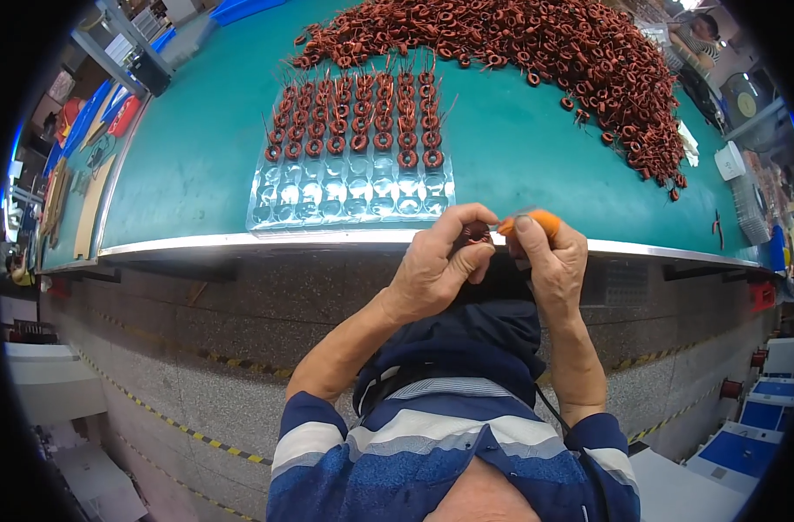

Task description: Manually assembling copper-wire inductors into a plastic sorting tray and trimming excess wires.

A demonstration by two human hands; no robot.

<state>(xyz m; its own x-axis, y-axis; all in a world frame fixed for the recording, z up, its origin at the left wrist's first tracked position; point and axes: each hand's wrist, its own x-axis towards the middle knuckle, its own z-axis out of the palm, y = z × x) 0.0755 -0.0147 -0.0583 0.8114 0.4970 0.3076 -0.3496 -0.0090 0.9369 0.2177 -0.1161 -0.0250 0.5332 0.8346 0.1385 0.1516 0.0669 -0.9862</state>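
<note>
Just past the table's near edge, my left hand (pixel 432 270) is closed, pinching a copper-wound ring coil (pixel 473 232) between thumb and fingers. Close beside it on the right, my right hand (pixel 553 265) is closed around an orange object (pixel 546 221), its narrow end toward the coil. My fingers cover much of the orange object, so its kind is unclear. Left of my hands, a clear plastic tray (pixel 266 204) lies on the table. Several rows of similar coils (pixel 359 122) stand in its far part, wire ends up; the nearer pockets hold none.
A large heap of loose ring coils (pixel 579 65) spreads over the far and right parts of the green table (pixel 188 174). Small red-handled pliers (pixel 717 231) lie at the right. A white container (pixel 729 163) stands by the right edge. Another person (pixel 698 42) is at the far right.
</note>
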